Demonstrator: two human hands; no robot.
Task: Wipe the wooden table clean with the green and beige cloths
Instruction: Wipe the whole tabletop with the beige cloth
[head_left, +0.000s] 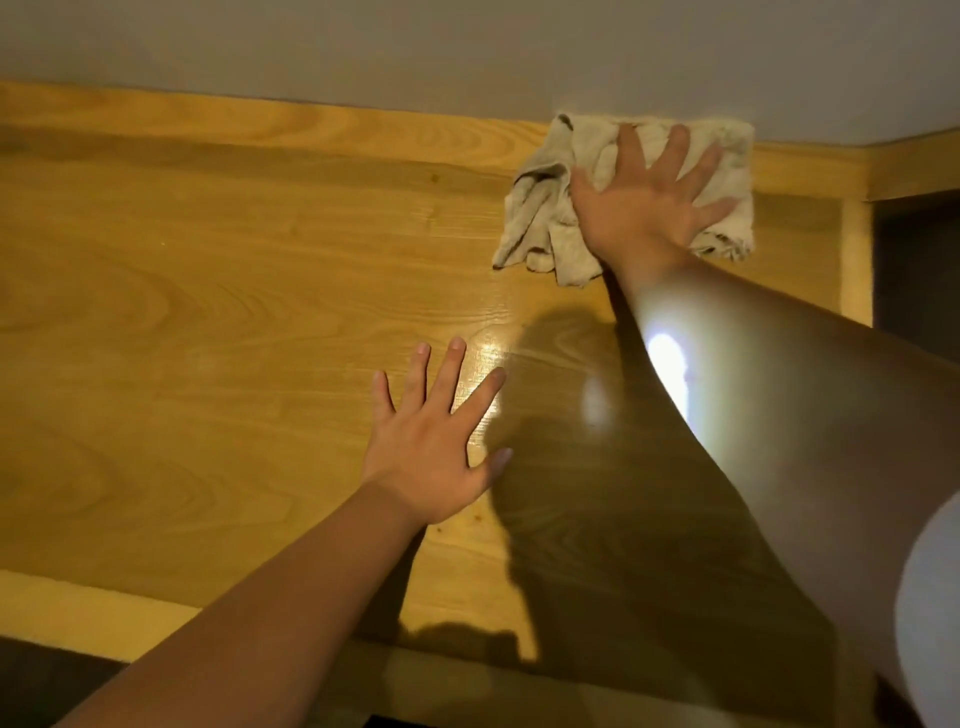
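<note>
The wooden table (208, 312) fills most of the view. A crumpled beige cloth (540, 208) lies at its far right, against the wall. My right hand (644, 202) presses flat on the cloth with fingers spread, the arm stretched out across the table. My left hand (436, 447) rests flat on the bare wood near the middle, fingers apart, holding nothing. No green cloth is in view.
A grey wall (415, 52) runs along the table's far edge. The table's right edge (854, 249) drops to a dark gap. The near edge (104, 613) runs across the bottom left. A bright light reflection (493, 358) glares on the wood beside my left hand.
</note>
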